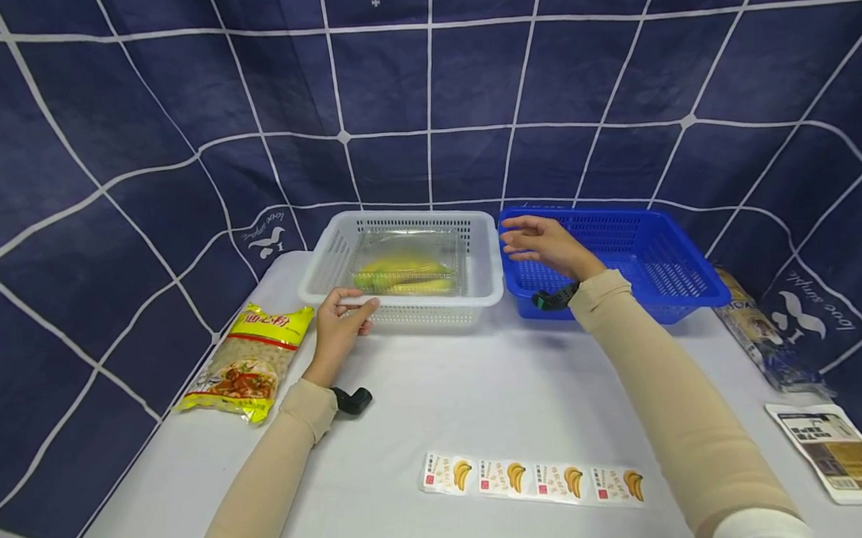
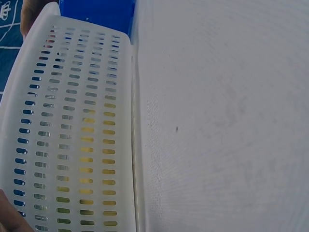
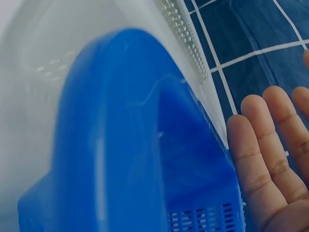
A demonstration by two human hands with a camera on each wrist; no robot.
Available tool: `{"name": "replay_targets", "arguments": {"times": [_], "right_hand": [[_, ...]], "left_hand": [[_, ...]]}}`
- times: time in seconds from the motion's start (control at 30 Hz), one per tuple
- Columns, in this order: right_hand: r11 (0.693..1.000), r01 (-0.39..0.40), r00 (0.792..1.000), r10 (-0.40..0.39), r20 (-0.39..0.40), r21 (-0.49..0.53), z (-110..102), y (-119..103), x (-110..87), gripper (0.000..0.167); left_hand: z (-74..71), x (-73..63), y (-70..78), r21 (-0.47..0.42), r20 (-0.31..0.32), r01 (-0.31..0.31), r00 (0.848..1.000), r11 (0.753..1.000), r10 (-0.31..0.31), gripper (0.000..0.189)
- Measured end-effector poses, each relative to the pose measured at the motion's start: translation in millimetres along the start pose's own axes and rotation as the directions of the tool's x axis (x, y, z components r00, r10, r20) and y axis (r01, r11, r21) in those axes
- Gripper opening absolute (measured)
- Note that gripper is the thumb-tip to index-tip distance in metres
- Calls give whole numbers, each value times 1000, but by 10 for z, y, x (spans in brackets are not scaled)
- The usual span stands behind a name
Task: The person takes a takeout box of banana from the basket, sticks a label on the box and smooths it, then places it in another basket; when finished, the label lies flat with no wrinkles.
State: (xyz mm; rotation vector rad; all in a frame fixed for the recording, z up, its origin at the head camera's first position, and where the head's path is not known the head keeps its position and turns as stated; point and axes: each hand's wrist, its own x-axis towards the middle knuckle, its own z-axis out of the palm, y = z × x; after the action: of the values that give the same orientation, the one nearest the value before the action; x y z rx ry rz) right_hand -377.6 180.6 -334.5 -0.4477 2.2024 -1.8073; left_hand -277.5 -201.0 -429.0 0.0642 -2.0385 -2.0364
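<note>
My left hand (image 1: 340, 326) grips the front left rim of a white plastic basket (image 1: 432, 312), its thumb and fingers at the edge. Inside that basket lies a clear plastic box (image 1: 409, 242) with yellow-green bananas (image 1: 403, 274) in it. The basket's slotted side (image 2: 72, 121) fills much of the left wrist view, with yellow showing through the slots. Over the left end of a blue basket (image 1: 616, 251), close to the white one, is my right hand (image 1: 547, 245), holding nothing. Its fingers (image 3: 251, 145) are spread and nearly straight in the right wrist view.
A yellow food bag (image 1: 245, 362) lies on the white table left of the white basket. A strip of banana-printed labels (image 1: 531, 479) lies near the front. At the right edge are a brown-and-blue bag (image 1: 768, 336) and a white-and-brown packet (image 1: 837, 453). Dark blue cloth hangs behind.
</note>
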Motion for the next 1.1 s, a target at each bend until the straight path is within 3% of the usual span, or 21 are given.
{"name": "replay_targets", "arguments": {"times": [0.27, 0.43, 0.73, 1.1], "right_hand": [[1000, -25, 999, 25, -23, 9, 182, -88, 172, 55], [998, -49, 998, 47, -34, -35, 301, -138, 260, 54], [996, -71, 997, 72, 20, -49, 426, -179, 384, 60], [981, -186, 982, 187, 8, -55, 617, -246, 492, 70]], "left_hand": [[-3, 12, 21, 18, 6, 4, 1000, 1000, -4, 34], [-3, 24, 22, 10, 10, 1, 1000, 1000, -2, 34], [10, 33, 21, 22, 4, -15, 1000, 1000, 15, 33], [-7, 36, -8, 30, -1, -10, 1000, 1000, 10, 34]]}}
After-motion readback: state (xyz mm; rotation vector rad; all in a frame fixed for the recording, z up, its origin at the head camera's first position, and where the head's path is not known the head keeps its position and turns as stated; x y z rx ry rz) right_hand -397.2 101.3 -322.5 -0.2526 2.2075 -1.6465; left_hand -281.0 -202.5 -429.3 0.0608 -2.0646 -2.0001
